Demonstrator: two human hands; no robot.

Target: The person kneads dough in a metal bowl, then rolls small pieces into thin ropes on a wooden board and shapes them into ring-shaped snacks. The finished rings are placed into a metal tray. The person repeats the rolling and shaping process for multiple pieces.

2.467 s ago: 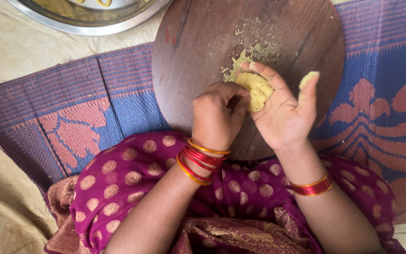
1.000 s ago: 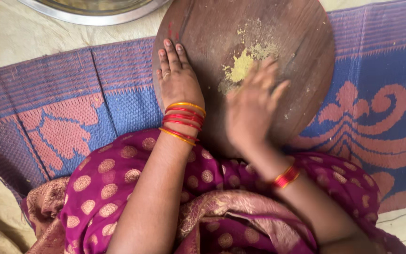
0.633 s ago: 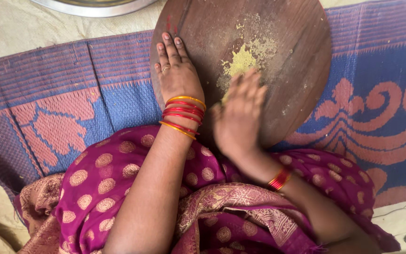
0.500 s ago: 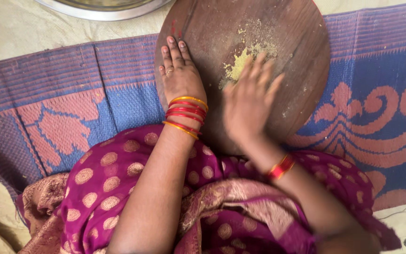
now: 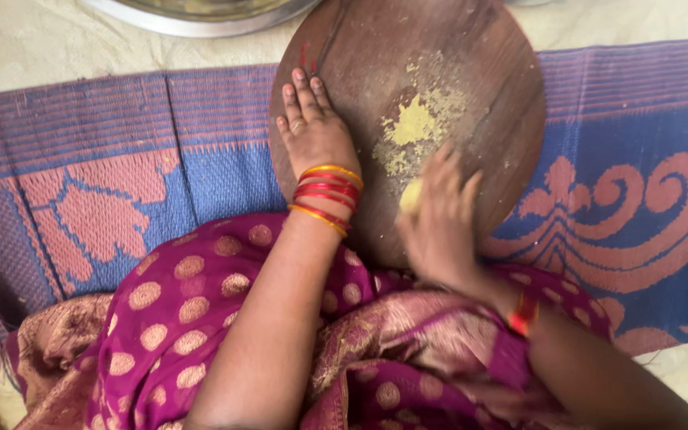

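The left hand is pressing flat and empty on the round wooden board's left edge while the blurred right hand (grip unclear) is working yellow dough mid-board, seemingly flattening it, with firmer, even pressure needed next.

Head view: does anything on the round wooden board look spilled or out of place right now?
Only loose yellow crumbs scattered over the middle of the round wooden board, none on the mat. The left hand lies flat on the board's edge; the blurred right hand has a bit of dough at its fingers. Nothing looks damaged.
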